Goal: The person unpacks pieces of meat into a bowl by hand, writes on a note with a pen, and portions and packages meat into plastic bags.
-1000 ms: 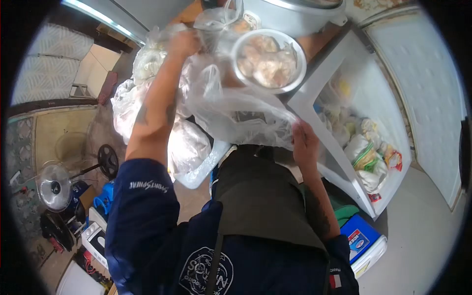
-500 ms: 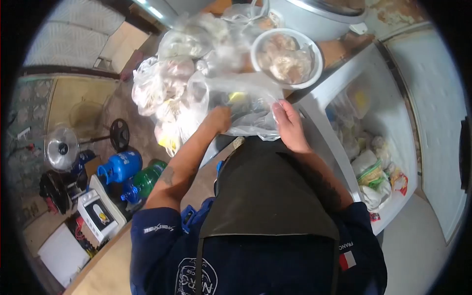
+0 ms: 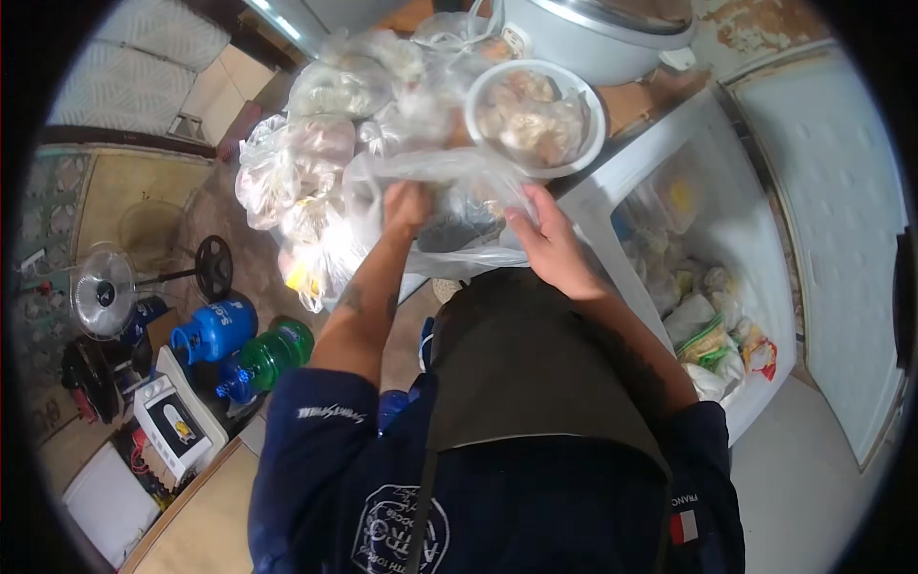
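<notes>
Clear plastic bag [image 3: 459, 251] is at 12 o'clock, just above view centre, mouth spread between our two hands. Right hand [image 3: 557, 244] has the bag's edge between thumb and fingers at its 3 o'clock side. Left hand [image 3: 408, 208] is curled at the bag's 9 o'clock side, fingertips hidden; we can't tell if it grips film.

Around it: knotted bags [image 3: 296, 167] piled at 10 to 11 o'clock, next to our bag. White bowl [image 3: 595, 143] with pale, meat-like pieces [image 3: 535, 120] at 1 o'clock, just beyond the bag. White lidded cooker [image 3: 593, 48] behind the bowl, also 1 o'clock. Open chest freezer [image 3: 765, 316] at 3 o'clock, bagged items [image 3: 712, 335] inside. Fan [image 3: 103, 290] at 9 o'clock; blue gas cylinder [image 3: 220, 330] at 8 to 9, well apart.
</notes>
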A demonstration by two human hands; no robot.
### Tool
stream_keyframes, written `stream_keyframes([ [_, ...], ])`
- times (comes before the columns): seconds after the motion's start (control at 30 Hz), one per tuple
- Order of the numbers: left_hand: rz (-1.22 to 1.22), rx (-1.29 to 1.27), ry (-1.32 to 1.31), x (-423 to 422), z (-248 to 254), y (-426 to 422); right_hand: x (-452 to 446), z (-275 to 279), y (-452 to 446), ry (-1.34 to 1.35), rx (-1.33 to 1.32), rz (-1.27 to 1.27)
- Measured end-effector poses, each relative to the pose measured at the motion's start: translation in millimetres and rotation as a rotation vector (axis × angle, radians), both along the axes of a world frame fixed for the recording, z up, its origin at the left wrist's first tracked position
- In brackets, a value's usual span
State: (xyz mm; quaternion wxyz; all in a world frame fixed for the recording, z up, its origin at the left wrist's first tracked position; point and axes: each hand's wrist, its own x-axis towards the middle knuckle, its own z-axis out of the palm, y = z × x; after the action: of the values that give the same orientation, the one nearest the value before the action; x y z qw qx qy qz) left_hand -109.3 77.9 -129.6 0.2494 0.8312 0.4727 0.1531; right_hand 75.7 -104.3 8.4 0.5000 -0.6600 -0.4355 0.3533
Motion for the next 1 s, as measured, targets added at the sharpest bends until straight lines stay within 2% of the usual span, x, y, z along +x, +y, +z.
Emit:
stream_keyframes([
  [0.07, 0.044, -0.047, -0.088, -16.8, -4.3, 6.3, -5.7, -3.2, 5.6, -0.16, 0.152, -0.098],
  [0.17, 0.028, -0.513, -0.335, -27.1, 42.5, -8.6, -6.2, -0.7, 16.6, -0.282, 0.247, -0.05],
  [0.2, 0.051, -0.749, -0.548, -22.7, 77.1, -20.2, -5.5, 1.9, 20.9, -0.305, 0.259, -0.002],
  [0.3, -0.075, -0.708, -0.604, -20.2, 148.6, -34.2, -9.7, 8.1, 30.3, -0.28, 0.076, 0.165],
  [0.4, -0.11, -0.619, -0.524, -14.0, 206.3, -46.4, -20.9, 17.7, 36.8, -0.369, 0.122, 0.088],
  [0.43, -0.129, -0.584, -0.487, -15.4, 211.4, -45.2, -21.0, 18.8, 39.0, -0.407, 0.125, 0.057],
  [0.53, -0.173, -0.492, -0.414, -24.2, 221.7, -42.2, -17.9, 9.7, 44.9, -0.236, 0.175, 0.013],
  [0.63, -0.144, -0.522, -0.364, -27.5, 222.9, -41.7, -18.0, 20.0, 37.5, -0.243, 0.196, -0.076],
  [0.73, -0.148, -0.418, -0.363, -21.4, 217.4, -46.9, -18.0, 38.4, 30.6, -0.332, 0.402, -0.057],
  [0.83, -0.262, -0.176, -0.318, -5.4, 223.7, -62.0, -19.6, 35.9, 35.7, -0.335, 0.346, -0.09],
  [0.93, -0.257, -0.103, -0.316, 6.9, 224.8, -72.2, -7.9, 15.7, 36.6, -0.106, 0.293, -0.063],
  [1.0, -0.207, -0.077, -0.331, 9.1, 218.0, -72.5, -0.4, -2.7, 32.1, 0.193, 0.247, -0.066],
])
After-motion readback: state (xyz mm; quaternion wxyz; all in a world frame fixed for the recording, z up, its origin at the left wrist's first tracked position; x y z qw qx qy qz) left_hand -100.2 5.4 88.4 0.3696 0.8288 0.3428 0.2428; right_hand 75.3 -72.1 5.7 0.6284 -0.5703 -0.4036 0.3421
